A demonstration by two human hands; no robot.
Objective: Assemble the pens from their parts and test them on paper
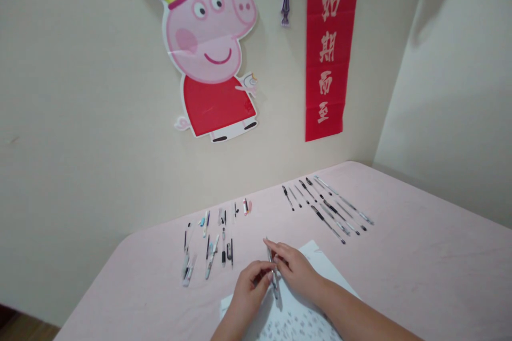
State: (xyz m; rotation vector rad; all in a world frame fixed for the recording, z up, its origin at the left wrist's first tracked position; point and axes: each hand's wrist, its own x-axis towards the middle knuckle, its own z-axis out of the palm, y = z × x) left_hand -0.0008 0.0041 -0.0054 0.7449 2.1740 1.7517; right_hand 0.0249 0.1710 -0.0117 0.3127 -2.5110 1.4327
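A slim, greyish, partly clear pen [275,289] is held between my two hands over the white paper. The thumb and fingers of my left hand [253,283] pinch it near its middle. Higher up, my right hand [295,267] grips its upper part, with the index finger stretched along toward the far end. Below the hands lies the sheet of paper [340,278], its near part covered in small dark marks. My hands hide part of the pen, so its exact kind of tip cannot be made out.
Several disassembled pen parts [223,257] lie in small groups on the pink cloth [140,277] to the left. Whole pens and refills [328,224] lie in two slanted rows at the right. Behind stands a wall with a pig cutout [216,101] and a red banner [328,82].
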